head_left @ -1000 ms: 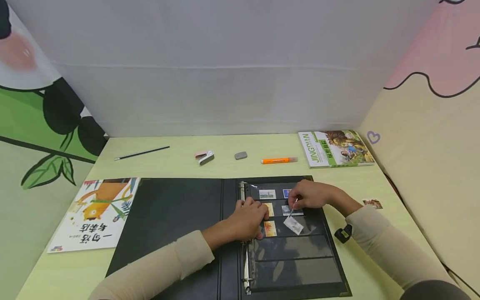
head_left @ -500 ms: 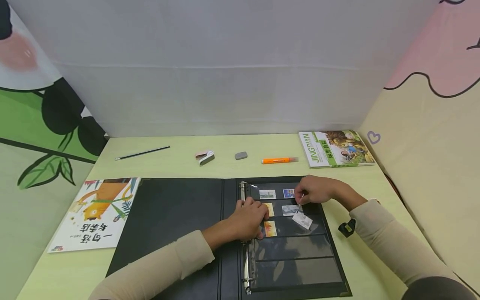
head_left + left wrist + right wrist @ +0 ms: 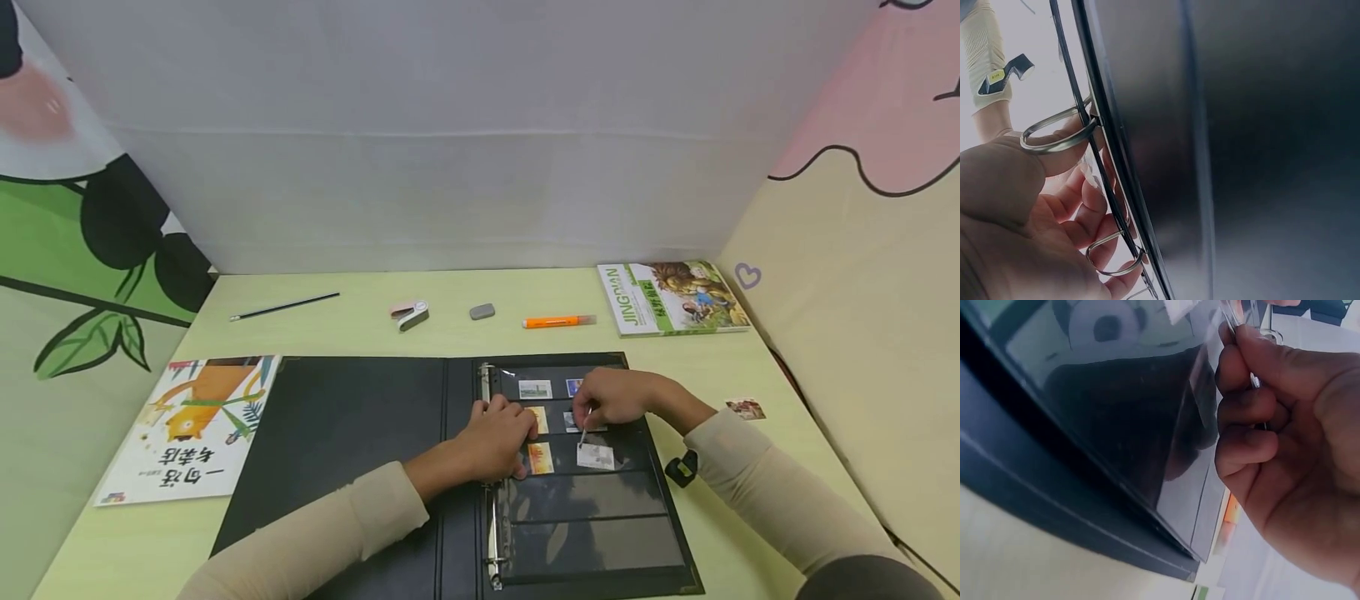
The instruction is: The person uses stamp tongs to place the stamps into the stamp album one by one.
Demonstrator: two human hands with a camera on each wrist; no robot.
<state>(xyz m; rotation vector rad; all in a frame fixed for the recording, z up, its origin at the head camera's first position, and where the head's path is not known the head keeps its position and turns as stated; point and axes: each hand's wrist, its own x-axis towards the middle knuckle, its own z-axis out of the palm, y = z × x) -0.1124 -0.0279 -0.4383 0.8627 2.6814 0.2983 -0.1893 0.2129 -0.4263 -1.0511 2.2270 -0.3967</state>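
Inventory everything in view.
Table: 1, yellowish, centre
Binder: 1, black, open on table
Page: 1, dark, binder's right
Stamps: at least 5, mixed, on page
Tweezers: 1, silvery, over page
Pale stamp: 1, whitish, at tweezers' tips
Slip: 1, reddish, table's right
Booklet: 1, white, left of binder
Pencil: 1, dark, far left
Stapler: 1, pink-grey, far middle
Eraser: 1, grey, far middle
Marker: 1, orange, right of eraser
Book: 1, white-green, far right
Walls: 3, mixed, around
Device: 1, black, right cuff
Left hand: 1, beige sleeve, on page
Right hand: 1, beige sleeve, gripping tweezers
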